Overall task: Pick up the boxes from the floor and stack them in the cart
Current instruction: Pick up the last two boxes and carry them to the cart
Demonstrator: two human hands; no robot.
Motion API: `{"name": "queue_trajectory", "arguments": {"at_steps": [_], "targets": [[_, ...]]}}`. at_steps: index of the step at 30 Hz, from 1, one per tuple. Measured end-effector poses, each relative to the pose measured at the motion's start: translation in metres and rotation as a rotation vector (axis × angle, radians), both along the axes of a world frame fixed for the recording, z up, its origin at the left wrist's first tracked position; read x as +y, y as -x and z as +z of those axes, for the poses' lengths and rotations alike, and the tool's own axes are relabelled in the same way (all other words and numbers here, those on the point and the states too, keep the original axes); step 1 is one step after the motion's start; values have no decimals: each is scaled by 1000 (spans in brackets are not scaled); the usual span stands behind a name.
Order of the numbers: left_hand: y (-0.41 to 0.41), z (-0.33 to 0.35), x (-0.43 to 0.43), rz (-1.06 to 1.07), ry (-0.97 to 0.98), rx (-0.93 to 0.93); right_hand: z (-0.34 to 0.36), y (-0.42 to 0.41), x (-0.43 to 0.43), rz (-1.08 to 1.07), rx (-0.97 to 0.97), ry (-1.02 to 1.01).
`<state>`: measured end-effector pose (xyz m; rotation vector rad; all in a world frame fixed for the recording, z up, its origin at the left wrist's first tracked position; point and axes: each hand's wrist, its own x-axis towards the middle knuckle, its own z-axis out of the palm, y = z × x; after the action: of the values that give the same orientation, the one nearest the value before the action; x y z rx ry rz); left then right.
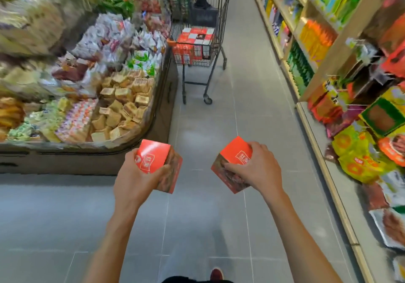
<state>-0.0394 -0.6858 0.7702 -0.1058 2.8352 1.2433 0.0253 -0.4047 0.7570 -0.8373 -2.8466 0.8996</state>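
Observation:
I hold two small red boxes out in front of me above the grey aisle floor. My left hand grips one red box from below and the side, its top face tilted toward me. My right hand grips the other red box from the right, fingers curled over its top and front. Farther up the aisle stands a wire shopping cart with several red and white boxes stacked in its basket.
A low bin display of wrapped snacks runs along the left, its dark base jutting into the aisle. Shelves of packaged goods line the right side. A dark bag sits in the cart's far end. My red shoe shows below.

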Motion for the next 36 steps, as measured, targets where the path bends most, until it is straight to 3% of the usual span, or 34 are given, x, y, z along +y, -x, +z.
{"name": "queue_trajectory", "arguments": {"at_steps": [6,20,36], "targets": [[144,-13,45,47,-6,12,-11,154,50,53,5,-59],[520,-18,198,-22,-74,-43,-13,498,200,-69,59,-10],[884,-33,367,82,-38,-92,-20,874,357,97,-12,-9]]}}
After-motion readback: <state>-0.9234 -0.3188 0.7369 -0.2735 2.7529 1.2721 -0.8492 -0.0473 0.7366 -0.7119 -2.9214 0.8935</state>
